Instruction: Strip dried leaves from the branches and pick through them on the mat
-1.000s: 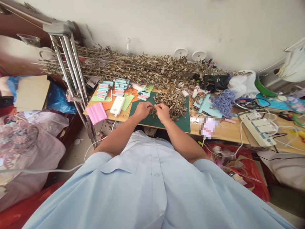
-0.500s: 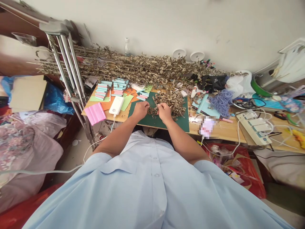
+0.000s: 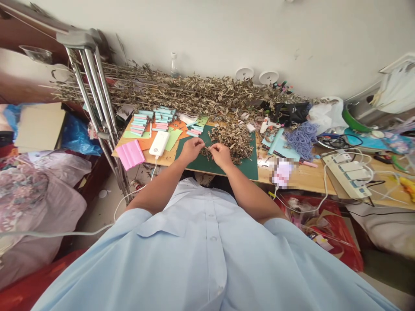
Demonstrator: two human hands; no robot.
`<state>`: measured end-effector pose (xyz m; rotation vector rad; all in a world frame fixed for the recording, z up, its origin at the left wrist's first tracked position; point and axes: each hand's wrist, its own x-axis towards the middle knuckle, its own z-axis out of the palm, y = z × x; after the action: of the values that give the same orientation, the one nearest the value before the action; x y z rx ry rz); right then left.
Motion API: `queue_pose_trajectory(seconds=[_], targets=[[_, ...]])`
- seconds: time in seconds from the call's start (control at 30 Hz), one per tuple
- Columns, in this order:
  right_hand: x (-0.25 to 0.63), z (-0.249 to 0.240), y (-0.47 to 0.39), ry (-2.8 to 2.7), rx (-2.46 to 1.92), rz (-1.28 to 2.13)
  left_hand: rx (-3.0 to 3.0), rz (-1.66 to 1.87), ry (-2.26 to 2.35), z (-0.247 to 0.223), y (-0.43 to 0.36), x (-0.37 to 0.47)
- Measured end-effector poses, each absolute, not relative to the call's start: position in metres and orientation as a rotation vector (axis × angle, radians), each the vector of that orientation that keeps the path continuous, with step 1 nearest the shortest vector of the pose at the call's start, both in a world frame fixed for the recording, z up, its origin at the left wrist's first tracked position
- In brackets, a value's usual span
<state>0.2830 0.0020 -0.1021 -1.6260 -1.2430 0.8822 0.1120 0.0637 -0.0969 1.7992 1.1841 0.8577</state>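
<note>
Above the dark green mat (image 3: 248,171), my left hand (image 3: 192,149) and my right hand (image 3: 221,154) face each other with fingertips pinched and close together. Something small sits between the fingers, probably a bit of dried leaf, too small to make out for certain. A heap of dried leaves (image 3: 238,140) lies on the mat, just beyond and to the right of my right hand. Several rolled paper tubes (image 3: 194,130), pale blue and pink, lie past my left hand.
Long dried stalks (image 3: 181,93) line the wall. A white power bank (image 3: 159,144) and pink paper (image 3: 130,154) are at left, beside metal crutches (image 3: 94,86). To the right are a glue gun (image 3: 268,125), purple cord (image 3: 303,137), a phone (image 3: 282,173) and a power strip (image 3: 346,172).
My right hand has turned and shifted slightly left, its fingertips now nearer my left hand's. My left hand stays almost in place. The view has moved very slightly.
</note>
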Motion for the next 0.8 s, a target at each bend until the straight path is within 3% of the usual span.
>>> queue_pose_trajectory(seconds=[0.8], targets=[[0.271, -0.091, 0.007, -0.812, -1.380, 1.250, 1.725, 0.856, 1.055, -0.097, 0.059, 0.118]])
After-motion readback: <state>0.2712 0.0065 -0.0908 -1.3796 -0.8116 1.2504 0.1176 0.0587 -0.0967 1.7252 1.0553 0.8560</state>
